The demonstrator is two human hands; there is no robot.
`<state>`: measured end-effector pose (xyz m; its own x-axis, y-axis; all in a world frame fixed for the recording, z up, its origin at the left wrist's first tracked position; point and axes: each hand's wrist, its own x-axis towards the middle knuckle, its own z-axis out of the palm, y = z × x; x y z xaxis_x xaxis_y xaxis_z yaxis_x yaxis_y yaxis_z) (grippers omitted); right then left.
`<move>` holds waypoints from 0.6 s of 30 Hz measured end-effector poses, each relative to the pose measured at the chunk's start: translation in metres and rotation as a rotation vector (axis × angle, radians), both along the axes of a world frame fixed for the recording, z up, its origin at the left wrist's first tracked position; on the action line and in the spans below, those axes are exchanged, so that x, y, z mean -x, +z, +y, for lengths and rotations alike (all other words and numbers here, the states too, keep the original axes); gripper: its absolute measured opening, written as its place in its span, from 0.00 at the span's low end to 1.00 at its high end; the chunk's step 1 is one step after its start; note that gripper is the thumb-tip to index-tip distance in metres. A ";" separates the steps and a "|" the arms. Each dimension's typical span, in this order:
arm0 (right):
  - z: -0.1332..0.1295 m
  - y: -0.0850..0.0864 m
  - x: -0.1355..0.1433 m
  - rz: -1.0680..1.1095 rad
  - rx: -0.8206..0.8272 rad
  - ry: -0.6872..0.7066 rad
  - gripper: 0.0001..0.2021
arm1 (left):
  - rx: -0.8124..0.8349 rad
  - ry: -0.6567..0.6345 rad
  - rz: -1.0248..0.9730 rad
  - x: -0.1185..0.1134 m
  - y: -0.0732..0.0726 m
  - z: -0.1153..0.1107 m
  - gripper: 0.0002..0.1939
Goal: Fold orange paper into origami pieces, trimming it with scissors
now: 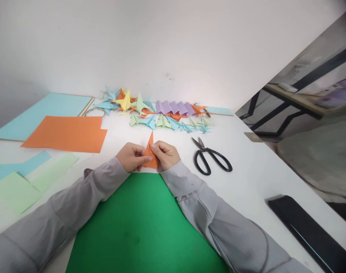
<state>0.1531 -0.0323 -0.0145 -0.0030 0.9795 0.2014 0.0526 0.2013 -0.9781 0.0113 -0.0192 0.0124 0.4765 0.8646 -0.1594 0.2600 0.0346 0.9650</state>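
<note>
left hand (131, 156) and right hand (165, 154) both pinch the folded orange paper (150, 151) between closed fingers.

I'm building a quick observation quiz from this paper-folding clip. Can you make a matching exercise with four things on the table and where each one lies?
Things:
1. folded orange paper
2. scissors
3. green sheet
4. pile of folded paper figures

Places:
A. at the far edge of the table, by the wall
B. on the white table, right of the right hand
C. pinched between the left hand and the right hand
D. flat between the two sleeves, nearest the person

Pairs: 1-C, 2-B, 3-D, 4-A
</note>
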 end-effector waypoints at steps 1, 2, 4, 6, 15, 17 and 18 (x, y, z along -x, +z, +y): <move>-0.001 0.001 0.000 -0.065 -0.032 -0.009 0.17 | -0.003 0.007 -0.002 0.000 0.000 0.000 0.17; -0.002 0.003 0.000 -0.127 -0.065 -0.019 0.17 | -0.006 0.016 -0.003 0.000 0.001 -0.001 0.17; -0.004 0.005 0.000 -0.229 -0.119 -0.045 0.16 | -0.006 0.031 -0.001 -0.001 0.001 -0.001 0.17; -0.007 0.006 0.000 -0.305 -0.152 -0.085 0.15 | -0.002 0.038 0.004 -0.001 0.002 -0.001 0.17; -0.010 0.007 -0.001 -0.365 -0.196 -0.178 0.15 | 0.018 0.020 0.034 -0.001 0.004 -0.001 0.18; -0.009 0.006 -0.002 -0.355 -0.185 -0.188 0.15 | 0.016 0.037 0.013 0.000 0.002 -0.001 0.18; -0.008 0.006 -0.002 -0.354 -0.179 -0.188 0.15 | 0.020 0.043 -0.003 0.000 0.001 -0.001 0.18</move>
<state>0.1550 -0.0407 -0.0082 0.0727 0.9195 0.3863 0.4304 0.3205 -0.8438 0.0116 -0.0198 0.0132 0.4391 0.8811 -0.1758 0.2548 0.0655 0.9648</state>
